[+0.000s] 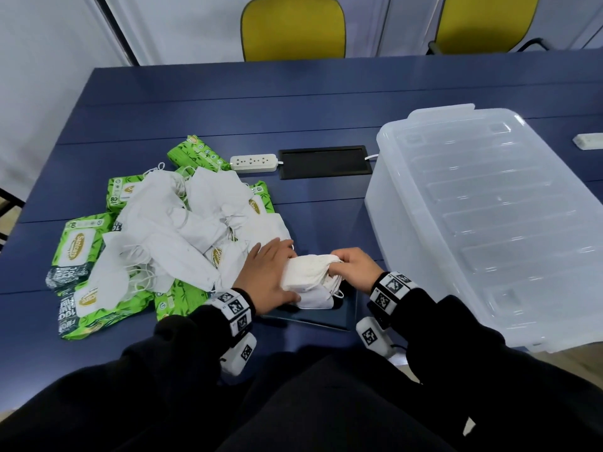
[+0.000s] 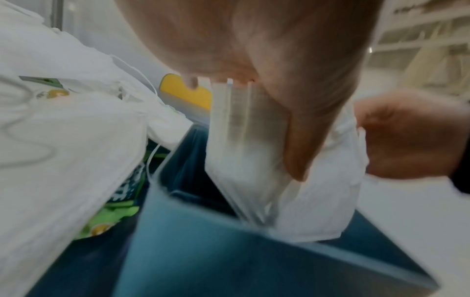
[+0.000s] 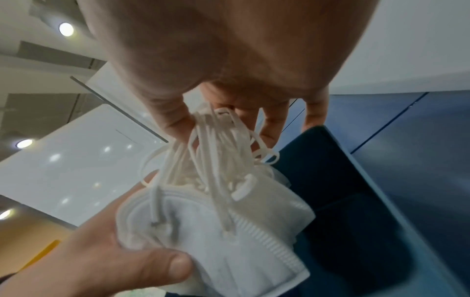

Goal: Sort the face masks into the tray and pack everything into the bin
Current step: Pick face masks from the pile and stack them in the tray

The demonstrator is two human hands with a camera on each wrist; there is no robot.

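— So where's the mask stack [image 1: 308, 275]?
— Over the dark tray [image 1: 344, 316], at six o'clock on the tabletop [image 1: 228, 109]. Left hand [image 1: 269, 277] grips its body; right hand [image 1: 354, 272] pinches the ear loops [image 3: 216, 140].

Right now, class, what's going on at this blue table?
A person is gathering white face masks into a stack over a dark tray. The left hand grips the body of the stack, and the right hand pinches the bunched ear loops. A loose pile of masks still lies on green wipe packs to the left. The clear bin on the right has its lid on.
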